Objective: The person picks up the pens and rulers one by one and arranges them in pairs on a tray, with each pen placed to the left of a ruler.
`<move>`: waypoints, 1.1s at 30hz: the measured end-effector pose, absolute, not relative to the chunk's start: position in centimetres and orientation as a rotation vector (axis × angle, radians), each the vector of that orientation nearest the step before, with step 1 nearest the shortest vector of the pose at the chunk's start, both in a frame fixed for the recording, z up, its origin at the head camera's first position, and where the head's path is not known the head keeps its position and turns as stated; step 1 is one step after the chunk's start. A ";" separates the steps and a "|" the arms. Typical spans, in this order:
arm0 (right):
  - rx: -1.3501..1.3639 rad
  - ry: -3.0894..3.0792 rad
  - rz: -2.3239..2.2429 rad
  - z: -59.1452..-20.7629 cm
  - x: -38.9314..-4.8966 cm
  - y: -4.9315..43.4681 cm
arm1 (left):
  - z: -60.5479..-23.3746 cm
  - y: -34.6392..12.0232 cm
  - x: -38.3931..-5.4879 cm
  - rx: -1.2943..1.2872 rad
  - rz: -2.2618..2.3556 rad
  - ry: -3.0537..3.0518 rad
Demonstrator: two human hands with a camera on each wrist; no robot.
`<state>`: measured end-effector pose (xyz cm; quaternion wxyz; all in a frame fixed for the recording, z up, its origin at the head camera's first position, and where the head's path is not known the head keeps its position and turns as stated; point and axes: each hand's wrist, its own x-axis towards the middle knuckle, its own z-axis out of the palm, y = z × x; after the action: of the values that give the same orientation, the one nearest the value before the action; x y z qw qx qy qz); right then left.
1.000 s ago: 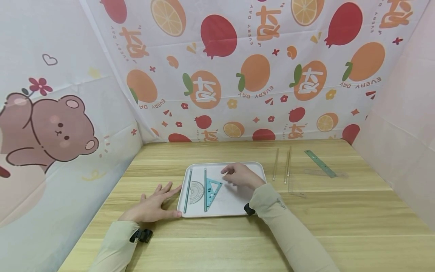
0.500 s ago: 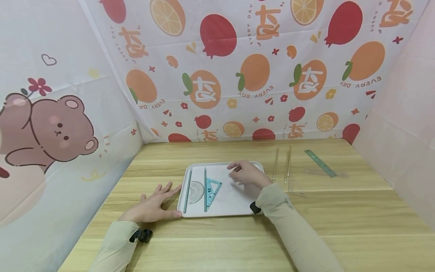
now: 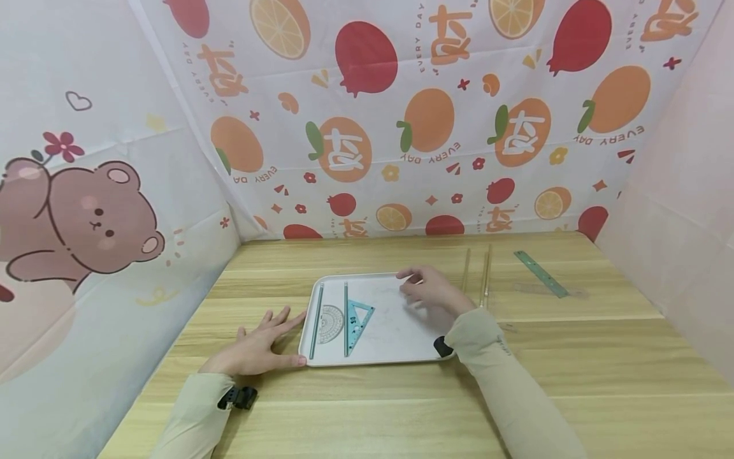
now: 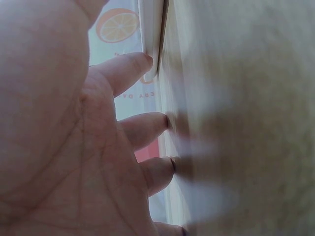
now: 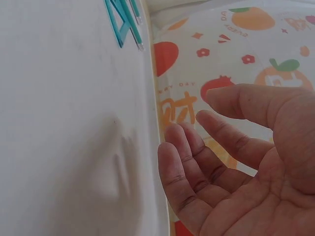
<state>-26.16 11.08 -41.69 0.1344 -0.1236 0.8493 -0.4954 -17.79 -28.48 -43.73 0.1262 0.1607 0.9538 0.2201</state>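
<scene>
my spread left hand touches the tray's left edge; my right hand, half-curled, empty, hovers by its far right corner. my strap snagging the rim could jolt the set square, left of centre.

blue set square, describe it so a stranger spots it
On the wooden table is a white tray. In its left half, in the head view, the blue set square lies just right of a teal stick. It is the only triangle there, unlike the sticks and half-round protractor.

One tray, two green pencils
</scene>
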 end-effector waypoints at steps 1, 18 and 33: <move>-0.352 2.461 -1.441 -41.7 -26.1 11.2 | -43.7 -28.5 -17.8 0.470 0.644 2.777; -0.331 2.506 -1.484 -41.7 -26.7 14.4 | -43.8 -28.3 -18.1 0.487 0.645 2.780; -0.247 2.583 -1.530 -41.6 -27.4 18.2 | -43.8 -28.3 -17.9 0.487 0.641 2.790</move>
<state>-27.37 18.24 -41.58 0.0646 -0.0819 0.8557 -0.5068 -17.93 -28.34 -43.82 0.1188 0.1667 0.9540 0.2191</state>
